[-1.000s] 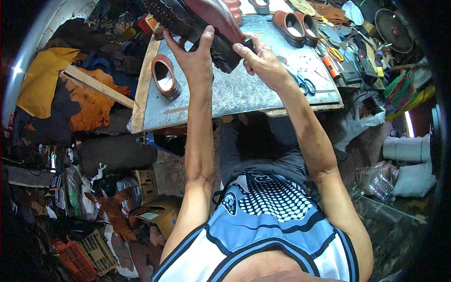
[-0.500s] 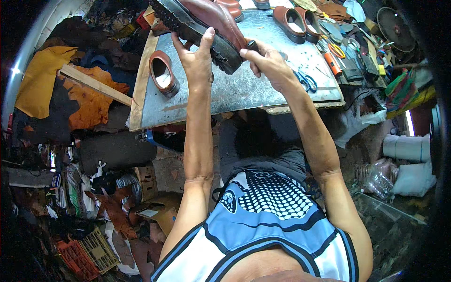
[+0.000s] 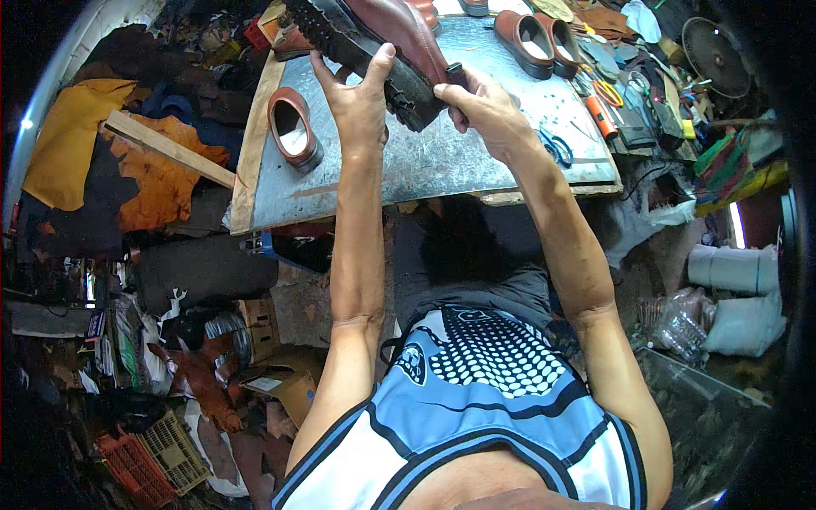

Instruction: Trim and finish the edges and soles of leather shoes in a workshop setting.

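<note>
A brown leather shoe point(image 3: 403, 30) with a thick, black lugged sole is raised over the far part of the table, its toe end cut off by the top edge. My left hand point(image 3: 355, 100) grips it by the sole, thumb along the sole's side and fingers partly hidden behind. Against the heel end, the thumb of my right hand point(image 3: 486, 110) touches the leather. In its curled fingers is a small dark object point(image 3: 457, 75), mostly covered; its kind cannot be made out.
On the metal-topped table point(image 3: 357, 183) stand a single brown shoe point(image 3: 293, 127) at left and a pair of brown shoes point(image 3: 537, 47) at far right. Blue-handled scissors point(image 3: 557, 146) lie near the right edge. Beyond are orange-handled scissors point(image 3: 607, 92), an orange cylinder point(image 3: 601, 116) and a fan point(image 3: 716, 55).
The shoe has tilted and shifted slightly in my hands. The small dark object in my right hand now stands more upright beside the heel. Both hands keep their hold.
</note>
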### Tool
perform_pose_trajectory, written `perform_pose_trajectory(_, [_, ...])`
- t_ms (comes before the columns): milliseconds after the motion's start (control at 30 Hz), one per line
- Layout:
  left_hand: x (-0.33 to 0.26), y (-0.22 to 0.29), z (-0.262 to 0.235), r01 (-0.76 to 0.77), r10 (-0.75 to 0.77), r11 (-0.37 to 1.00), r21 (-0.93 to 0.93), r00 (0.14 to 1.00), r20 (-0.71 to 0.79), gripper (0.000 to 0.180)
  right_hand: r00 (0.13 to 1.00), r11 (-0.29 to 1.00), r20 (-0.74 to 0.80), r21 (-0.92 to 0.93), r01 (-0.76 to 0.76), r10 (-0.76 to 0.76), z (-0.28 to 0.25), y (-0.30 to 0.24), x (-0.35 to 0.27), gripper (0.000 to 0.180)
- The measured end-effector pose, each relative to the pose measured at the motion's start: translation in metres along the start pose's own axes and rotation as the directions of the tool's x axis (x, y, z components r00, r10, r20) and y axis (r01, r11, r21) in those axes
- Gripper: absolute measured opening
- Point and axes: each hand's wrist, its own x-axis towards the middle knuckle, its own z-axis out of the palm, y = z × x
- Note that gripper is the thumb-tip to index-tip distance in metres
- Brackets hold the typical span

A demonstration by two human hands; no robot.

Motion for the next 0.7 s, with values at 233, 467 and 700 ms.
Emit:
perform_pose_trajectory(233, [0.001,-0.003,-0.001,0.025,-0.023,0.998,-0.062,0.999,0.026,0.098,0.992,0.992,-0.066,-0.073,0.105,-0.110,0.000,-0.007,-0.005,0.032])
perform_pose_trajectory(467, [-0.003,-0.003,0.002,0.016,-0.015,0.999,-0.032,0.999,0.032,0.099,0.771,0.456,-0.009,-0.810,0.368,-0.637,0.009,-0.012,-0.006,0.026])
perform_pose_trajectory(700, [-0.003,-0.011,0.006,-0.170,0.172,0.964,0.204,0.985,0.005,0.108,0.779,0.295,0.061,-0.905,0.307,-0.624,0.014,-0.015,-0.003,0.019])
